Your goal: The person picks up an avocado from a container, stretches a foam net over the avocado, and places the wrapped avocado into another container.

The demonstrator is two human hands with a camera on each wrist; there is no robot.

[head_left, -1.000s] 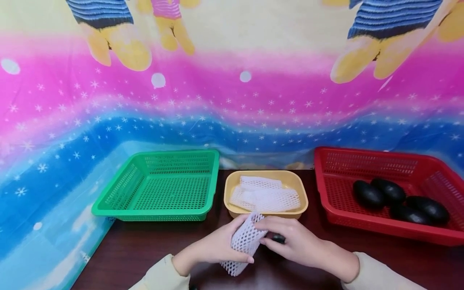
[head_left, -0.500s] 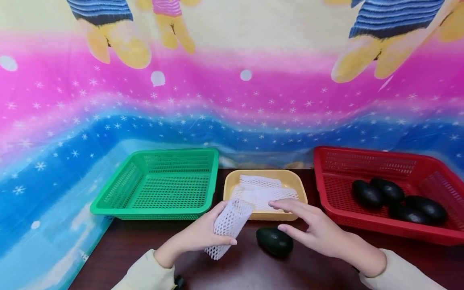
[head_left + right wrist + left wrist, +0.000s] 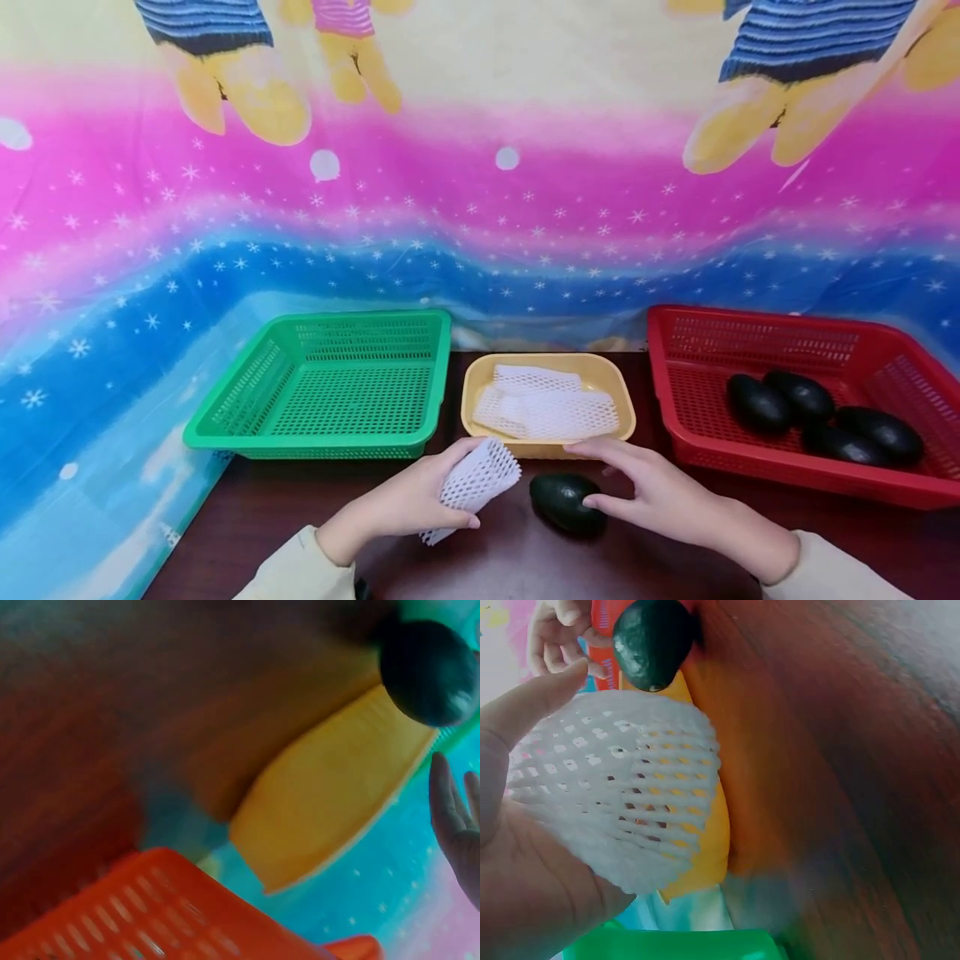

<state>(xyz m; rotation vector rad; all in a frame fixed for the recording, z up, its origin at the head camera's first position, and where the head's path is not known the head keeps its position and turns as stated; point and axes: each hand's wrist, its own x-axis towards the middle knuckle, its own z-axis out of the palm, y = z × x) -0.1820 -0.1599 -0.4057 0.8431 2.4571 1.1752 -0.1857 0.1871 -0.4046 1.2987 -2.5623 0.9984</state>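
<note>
Green basket (image 3: pixel 307 442), left of frame; lower centre, the left hand's grip (image 3: pixel 408 504) curls round a white foam net (image 3: pixel 478 477), where too tight a squeeze could pinch its mouth closed. Right of that, the avocado (image 3: pixel 566 504) lies on the worktop (image 3: pixel 480 571), smooth and rounded, so a nudge may roll it, since the right hand's grip (image 3: pixel 656 497) stands spread beside it, holding nothing, thumb contact unclear

Left grip (image 3: pixel 408 504) partly hidden by white net (image 3: pixel 480 479), red basket (image 3: pixel 750 463) cut by head view's right edge, right-wrist tabletop (image 3: pixel 90 742) — blurred
</note>
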